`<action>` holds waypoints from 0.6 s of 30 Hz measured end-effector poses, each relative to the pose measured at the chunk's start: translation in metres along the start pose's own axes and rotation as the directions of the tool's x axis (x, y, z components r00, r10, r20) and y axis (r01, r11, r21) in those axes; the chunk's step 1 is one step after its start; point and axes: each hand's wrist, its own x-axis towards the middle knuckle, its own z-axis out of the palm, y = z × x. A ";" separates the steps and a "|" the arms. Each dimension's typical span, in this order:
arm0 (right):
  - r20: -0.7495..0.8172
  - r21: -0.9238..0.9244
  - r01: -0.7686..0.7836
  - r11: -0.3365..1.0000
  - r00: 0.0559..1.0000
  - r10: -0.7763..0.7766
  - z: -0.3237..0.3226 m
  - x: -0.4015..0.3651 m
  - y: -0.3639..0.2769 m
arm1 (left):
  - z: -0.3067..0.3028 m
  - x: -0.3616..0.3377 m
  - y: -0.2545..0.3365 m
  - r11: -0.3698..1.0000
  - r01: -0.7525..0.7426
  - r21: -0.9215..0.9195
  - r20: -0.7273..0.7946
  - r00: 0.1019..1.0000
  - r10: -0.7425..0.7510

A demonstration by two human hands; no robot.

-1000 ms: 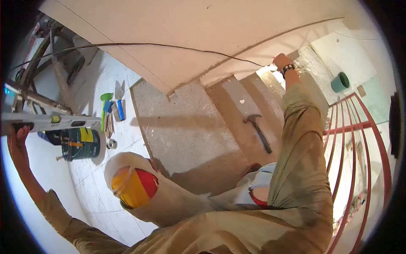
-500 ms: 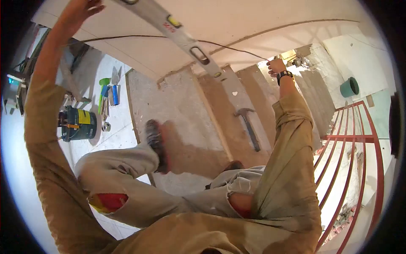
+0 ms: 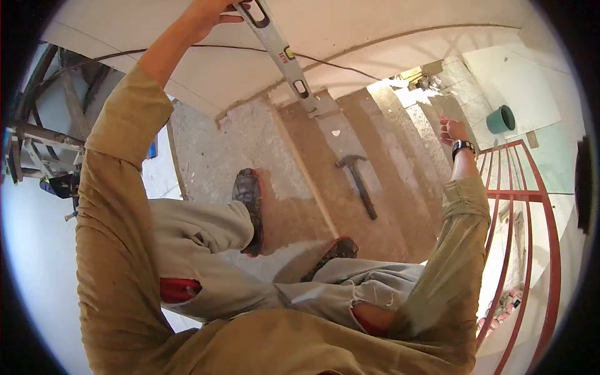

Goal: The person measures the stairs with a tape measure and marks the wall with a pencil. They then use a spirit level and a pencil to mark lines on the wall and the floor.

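At the top, my left hand [image 3: 212, 17] grips the upper end of a silver spirit level [image 3: 275, 44] with hand slots and a yellow vial. The level slants down along the wall, and its lower end meets a step. My right hand [image 3: 452, 132], with a watch on the wrist, is over the steps at the right, apart from the level. Its fingers are curled, and a small red bit shows at their tips; I cannot make out what it is. A claw hammer [image 3: 359, 186] lies on a step between my hands.
Concrete steps [image 3: 400, 169] run across below me. A dark cable [image 3: 237, 47] crosses the pale wall. A red metal railing [image 3: 550, 250] stands at the right, near a green bucket [image 3: 500, 119]. Metal framework [image 3: 47, 137] is at the far left.
My left hand has come down and right along the level, whose lower end has shifted slightly left. My right hand has moved down and right, away from the cable. My view has shifted.
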 end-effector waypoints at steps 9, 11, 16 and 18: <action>0.043 -0.117 0.103 0.988 0.994 -0.098 -0.006 -0.007 -0.023 | -0.011 -0.002 0.003 0.997 -0.078 -0.029 0.046 0.996 0.079; 0.090 -0.152 0.164 0.975 0.984 -0.151 0.004 -0.005 -0.040 | -0.001 -0.007 0.025 0.996 -0.084 0.008 0.015 0.996 0.083; 0.274 -0.113 0.223 0.968 0.944 -0.185 0.051 -0.056 -0.108 | 0.030 -0.005 0.064 0.961 -0.252 -0.118 -0.009 0.967 0.253; 0.340 -0.145 0.178 0.973 0.933 -0.119 0.068 -0.074 -0.122 | 0.048 -0.010 0.074 0.908 -0.318 -0.274 -0.056 0.947 0.315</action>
